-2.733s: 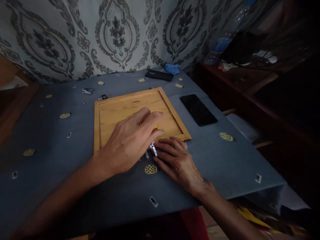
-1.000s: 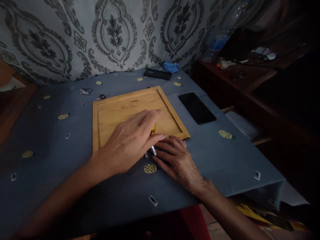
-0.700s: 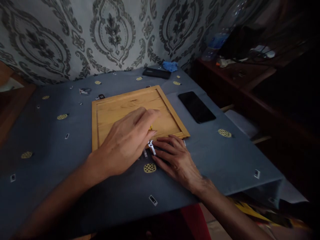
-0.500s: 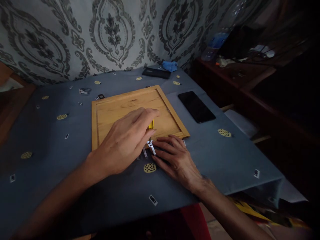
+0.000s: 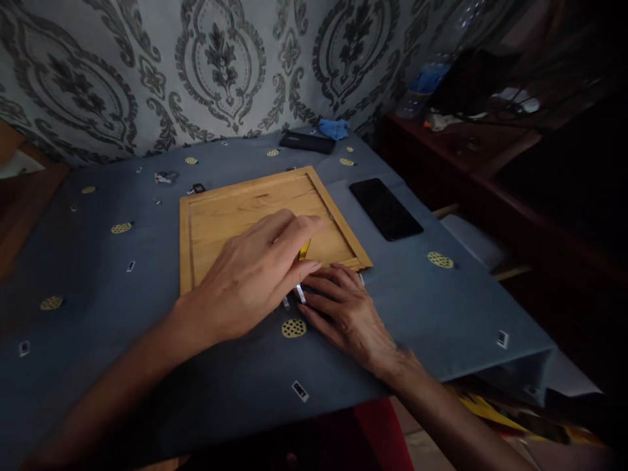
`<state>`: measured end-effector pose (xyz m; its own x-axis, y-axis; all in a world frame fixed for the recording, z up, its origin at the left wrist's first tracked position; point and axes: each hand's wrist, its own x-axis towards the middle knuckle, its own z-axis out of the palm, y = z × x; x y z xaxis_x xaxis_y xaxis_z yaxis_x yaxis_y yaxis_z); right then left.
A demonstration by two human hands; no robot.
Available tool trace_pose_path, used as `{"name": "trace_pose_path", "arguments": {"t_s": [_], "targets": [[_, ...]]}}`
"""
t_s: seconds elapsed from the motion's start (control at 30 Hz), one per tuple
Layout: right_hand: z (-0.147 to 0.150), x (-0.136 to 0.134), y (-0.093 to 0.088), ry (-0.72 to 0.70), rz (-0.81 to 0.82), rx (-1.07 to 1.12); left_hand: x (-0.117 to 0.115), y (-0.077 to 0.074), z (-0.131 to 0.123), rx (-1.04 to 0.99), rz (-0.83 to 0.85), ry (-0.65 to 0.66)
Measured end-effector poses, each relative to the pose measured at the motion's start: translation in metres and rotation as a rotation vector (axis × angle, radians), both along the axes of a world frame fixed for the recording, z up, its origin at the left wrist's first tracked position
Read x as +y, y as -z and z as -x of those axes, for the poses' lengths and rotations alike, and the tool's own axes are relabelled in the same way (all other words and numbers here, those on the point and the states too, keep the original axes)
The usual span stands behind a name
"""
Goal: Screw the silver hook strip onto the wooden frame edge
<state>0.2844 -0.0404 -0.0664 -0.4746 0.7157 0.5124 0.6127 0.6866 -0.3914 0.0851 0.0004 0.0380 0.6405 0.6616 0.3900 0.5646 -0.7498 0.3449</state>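
A wooden panel with a raised frame (image 5: 250, 208) lies flat on the table. My left hand (image 5: 248, 268) is curled above its front edge, closed around a screwdriver with a yellow handle (image 5: 305, 250); most of the tool is hidden by the fingers. Just below that hand, a shiny metal hinge-like piece (image 5: 301, 293) sticks out from the panel's front edge, partly covered. Beside it my right hand (image 5: 346, 307) rests with outstretched fingers lying over the front edge, touching the panel close to the metal piece.
A black phone (image 5: 386, 209) lies right of the panel. Farther back are a dark case (image 5: 307, 142) and a blue cloth (image 5: 333, 129). Small metal parts (image 5: 165, 177) lie at the back left. A plastic bottle (image 5: 422, 88) stands on the dark red furniture (image 5: 441, 147).
My left hand has turned and shifted slightly right, and the yellow handle now leans to the right. Less of the metal piece shows. My right hand stays in place.
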Motion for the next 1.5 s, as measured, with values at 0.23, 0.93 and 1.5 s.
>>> {"name": "trace_pose_path", "arguments": {"t_s": [0.23, 0.93, 1.5], "targets": [[-0.0008, -0.0004, 0.0014, 0.007, 0.009, -0.018, -0.0003, -0.0031, 0.0011, -0.056, -0.040, -0.011], [-0.0017, 0.0003, 0.0017, -0.012, -0.003, -0.031, 0.0001, -0.0004, 0.0009, 0.011, -0.027, -0.062], [-0.0019, 0.0000, 0.0026, -0.002, -0.005, -0.027, 0.0018, -0.0023, 0.0042, -0.046, -0.013, 0.050]]}}
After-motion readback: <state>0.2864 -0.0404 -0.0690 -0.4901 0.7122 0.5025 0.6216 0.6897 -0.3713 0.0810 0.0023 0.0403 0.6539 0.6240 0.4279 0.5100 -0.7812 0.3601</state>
